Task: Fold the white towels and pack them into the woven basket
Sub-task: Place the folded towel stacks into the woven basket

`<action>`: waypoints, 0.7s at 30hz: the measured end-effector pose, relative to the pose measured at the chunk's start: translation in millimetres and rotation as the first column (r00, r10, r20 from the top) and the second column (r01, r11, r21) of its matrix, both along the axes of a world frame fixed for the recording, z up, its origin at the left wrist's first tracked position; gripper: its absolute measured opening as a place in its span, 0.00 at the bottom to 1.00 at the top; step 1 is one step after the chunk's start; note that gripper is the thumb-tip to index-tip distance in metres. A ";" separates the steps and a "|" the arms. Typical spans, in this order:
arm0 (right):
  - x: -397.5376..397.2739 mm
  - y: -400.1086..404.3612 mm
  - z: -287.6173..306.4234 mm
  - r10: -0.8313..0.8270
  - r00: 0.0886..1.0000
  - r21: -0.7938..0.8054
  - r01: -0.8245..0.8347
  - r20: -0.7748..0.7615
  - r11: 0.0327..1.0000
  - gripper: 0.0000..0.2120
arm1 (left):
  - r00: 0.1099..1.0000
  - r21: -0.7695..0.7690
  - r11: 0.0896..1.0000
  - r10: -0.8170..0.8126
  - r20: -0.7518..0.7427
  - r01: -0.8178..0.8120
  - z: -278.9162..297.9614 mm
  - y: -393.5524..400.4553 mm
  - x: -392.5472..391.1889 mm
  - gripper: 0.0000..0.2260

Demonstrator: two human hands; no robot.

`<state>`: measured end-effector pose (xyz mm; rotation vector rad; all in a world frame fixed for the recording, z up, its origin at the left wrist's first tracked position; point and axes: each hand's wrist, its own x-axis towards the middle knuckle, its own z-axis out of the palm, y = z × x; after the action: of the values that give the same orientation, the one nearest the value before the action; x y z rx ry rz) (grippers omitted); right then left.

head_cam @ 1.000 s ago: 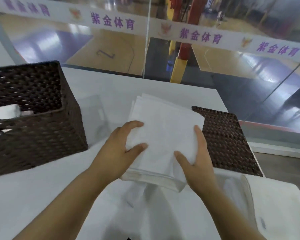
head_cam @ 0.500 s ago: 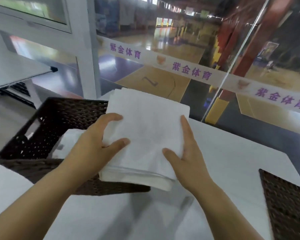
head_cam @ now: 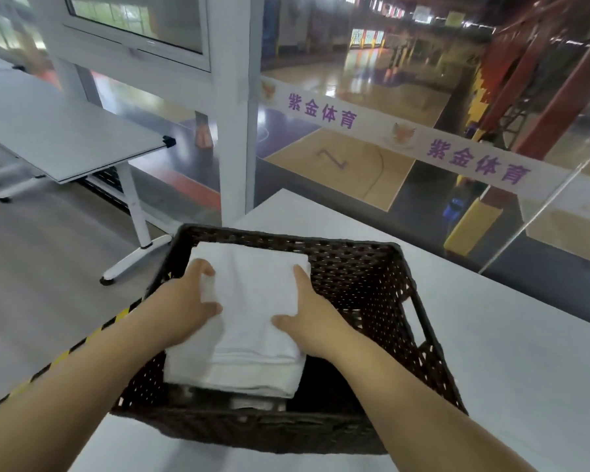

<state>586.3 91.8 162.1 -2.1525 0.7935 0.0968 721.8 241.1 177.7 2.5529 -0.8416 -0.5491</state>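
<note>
A folded white towel (head_cam: 252,308) lies in the left half of the dark brown woven basket (head_cam: 399,301), on top of other white towels stacked below it. My left hand (head_cam: 184,308) grips the towel's left edge, thumb on top and fingers curled round the side. My right hand (head_cam: 307,321) holds its right edge, thumb across the top and fingers along the side. The right half of the basket looks dark and its bottom is hard to make out.
The basket stands on a white table (head_cam: 511,369) near its left corner. A glass wall (head_cam: 423,148) with a purple-lettered white band runs behind it. A grey folding table (head_cam: 65,141) on wheels stands to the left over a floor with yellow-black tape (head_cam: 92,335).
Both hands carried the folded towel from the table's middle leftward over the basket and lowered it inside onto the stack. The view swung left with them.
</note>
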 end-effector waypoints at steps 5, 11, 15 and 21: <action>23.4 1.4 -34.6 0.124 0.952 -0.052 -0.144 -0.279 0.988 0.42 | 0.994 0.258 0.960 -0.104 -0.013 0.104 -40.3 0.0 23.3 0.23; 26.3 -3.4 -35.7 0.198 0.914 -0.208 -0.283 -0.353 0.936 0.36 | 0.962 0.485 0.849 -0.268 0.050 0.211 -45.3 -7.7 26.6 0.22; 10.3 -8.3 -13.6 0.219 0.918 -0.269 -0.314 -0.331 0.910 0.26 | 0.943 0.423 0.879 -0.302 0.142 0.219 -28.1 -6.8 20.7 0.21; -42.4 -16.3 31.5 0.202 0.906 -0.378 -0.346 -0.371 0.859 0.27 | 0.851 0.357 0.877 -0.432 0.298 0.320 11.2 -17.3 -13.4 0.22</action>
<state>543.9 75.6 193.6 -2.7218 0.7249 0.4710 708.4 223.8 188.9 2.8225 -1.5321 -0.3203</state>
